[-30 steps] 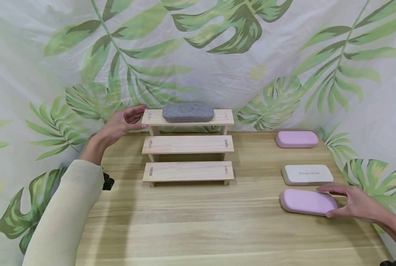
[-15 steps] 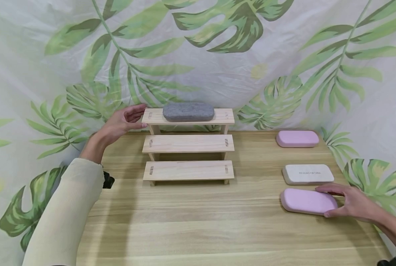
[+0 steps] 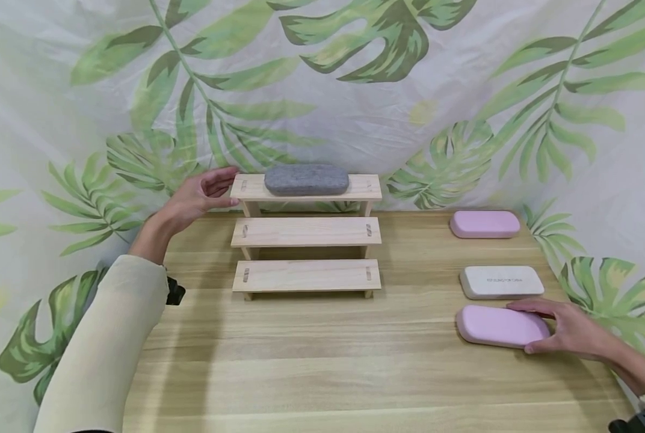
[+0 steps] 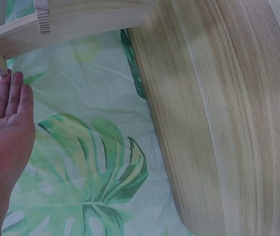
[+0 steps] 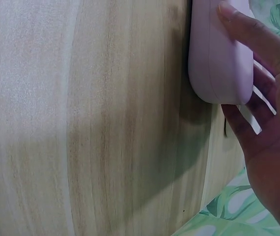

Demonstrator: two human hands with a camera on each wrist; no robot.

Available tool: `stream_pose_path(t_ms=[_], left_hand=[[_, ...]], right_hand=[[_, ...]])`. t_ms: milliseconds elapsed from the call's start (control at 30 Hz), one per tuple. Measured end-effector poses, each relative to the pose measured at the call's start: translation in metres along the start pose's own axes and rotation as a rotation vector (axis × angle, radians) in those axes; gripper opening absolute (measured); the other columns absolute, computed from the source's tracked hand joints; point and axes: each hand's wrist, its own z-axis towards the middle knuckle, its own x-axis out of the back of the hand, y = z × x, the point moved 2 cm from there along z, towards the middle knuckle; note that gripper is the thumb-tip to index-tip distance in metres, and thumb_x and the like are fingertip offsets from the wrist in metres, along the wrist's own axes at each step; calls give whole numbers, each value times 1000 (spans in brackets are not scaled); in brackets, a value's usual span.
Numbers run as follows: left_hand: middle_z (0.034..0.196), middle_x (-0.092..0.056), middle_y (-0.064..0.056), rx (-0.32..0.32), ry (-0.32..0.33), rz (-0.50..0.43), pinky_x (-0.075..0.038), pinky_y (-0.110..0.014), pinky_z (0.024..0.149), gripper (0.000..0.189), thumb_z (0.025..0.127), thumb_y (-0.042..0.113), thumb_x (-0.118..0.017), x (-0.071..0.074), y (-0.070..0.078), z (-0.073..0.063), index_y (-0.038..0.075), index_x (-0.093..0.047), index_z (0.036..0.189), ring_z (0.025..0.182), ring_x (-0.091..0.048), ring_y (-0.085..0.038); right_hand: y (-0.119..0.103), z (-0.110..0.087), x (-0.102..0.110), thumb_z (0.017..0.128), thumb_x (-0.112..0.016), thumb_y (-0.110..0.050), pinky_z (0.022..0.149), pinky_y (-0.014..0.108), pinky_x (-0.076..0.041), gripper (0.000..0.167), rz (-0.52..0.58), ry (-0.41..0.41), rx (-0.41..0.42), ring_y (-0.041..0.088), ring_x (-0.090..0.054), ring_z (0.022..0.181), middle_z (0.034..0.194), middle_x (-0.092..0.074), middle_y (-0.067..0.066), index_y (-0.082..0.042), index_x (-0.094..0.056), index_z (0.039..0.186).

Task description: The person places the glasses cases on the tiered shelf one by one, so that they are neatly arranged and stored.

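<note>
A three-tier wooden display stand stands at the table's back, with a grey felt-like glasses case on its top tier. My left hand holds the left end of that tier, thumb at the front edge and fingers at the rear corner. In the left wrist view its fingers look nearly straight against the board. At the right, my right hand grips the right end of a pink glasses case, thumb on the near side. The right wrist view shows the thumb against the case.
Just behind the gripped case lies a white glasses case with small lettering. Another pink case lies farther back. A leaf-print cloth hangs behind and around the wooden table. The stand's lower two tiers are bare.
My right hand has shifted slightly left, farther over the end of the near pink case. My left hand stays at the stand, and the cases look unmoved.
</note>
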Motion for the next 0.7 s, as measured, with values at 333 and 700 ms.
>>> stream_pose_path(t_ms=[333,700], left_hand=[[172,-34,-4,-3,7,-8,-45,-25,118,80,99,16,-78,3,-1,-5,15,-35,167,158,-33,-25],[172,-35,-3,-12,0,-2,-42,-31,122,79,99,18,-78,0,-1,-2,16,-37,167,158,-32,-23]], right_hand=[[-6,10,1,56,-107,-31,97,0,-33,81,-17,-7,48,-17,-49,123,122,-75,-9,-14,-74,129],[-8,5,-3,56,-106,-32,92,0,-33,81,-62,-3,33,-15,-52,119,122,-74,-14,-19,-75,129]])
